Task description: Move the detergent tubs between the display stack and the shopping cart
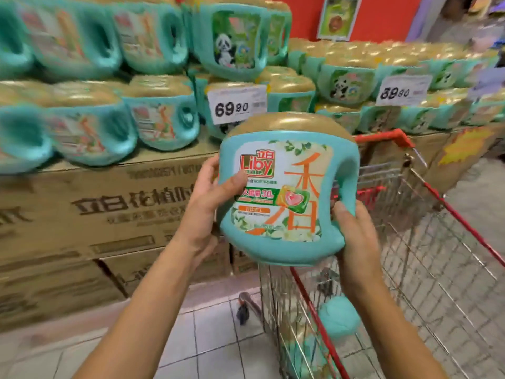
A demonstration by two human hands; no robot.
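Observation:
I hold a teal detergent tub [287,187] with a gold lid and a Liby label in mid-air, its label facing me. My left hand [210,203] grips its left side, thumb across the label. My right hand [355,236] grips its lower right corner below the handle. The tub hangs above the near left corner of the shopping cart [426,242], a wire cart with red trim. Another teal tub [337,317] lies low in the cart. The display stack [90,105] of matching tubs fills the upper left and back.
Brown cardboard cartons [95,214] form the base under the stack. Price signs reading 69.90 [236,103] and 89.90 [401,90] hang on the tubs. White tiled floor [207,340] lies between the cartons and the cart. A red wall [382,17] stands behind.

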